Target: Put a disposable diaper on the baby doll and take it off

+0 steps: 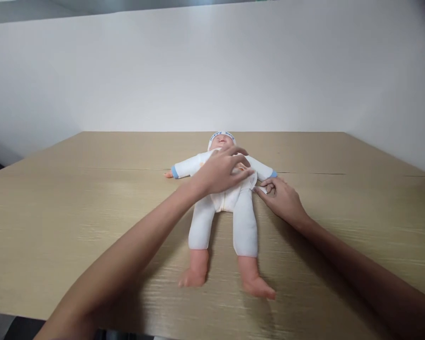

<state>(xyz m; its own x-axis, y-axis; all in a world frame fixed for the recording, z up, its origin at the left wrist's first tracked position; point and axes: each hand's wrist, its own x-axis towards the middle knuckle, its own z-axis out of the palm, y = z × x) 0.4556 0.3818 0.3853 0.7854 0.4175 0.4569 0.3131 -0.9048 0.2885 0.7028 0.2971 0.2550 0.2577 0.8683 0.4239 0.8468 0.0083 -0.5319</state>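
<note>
The left hand [221, 171] lies spread, fingers loose, on the chest of a soft baby doll in a white suit [223, 198], lying face-up mid-counter [56, 212]. The right hand [279, 196] pinches a white cloth tab [262, 190] at the doll's waist. This looks like the fastening step, and the next move calls for a steady pull across the belly.

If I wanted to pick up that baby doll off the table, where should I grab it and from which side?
Probably around the torso of the doll, coming from above with a hand on each flank. It lies flat on its back on the table, arms spread and legs loose toward the camera, so limbs would dangle. The left hand already rests on its chest; the right hand pinches cloth at its side.
</note>
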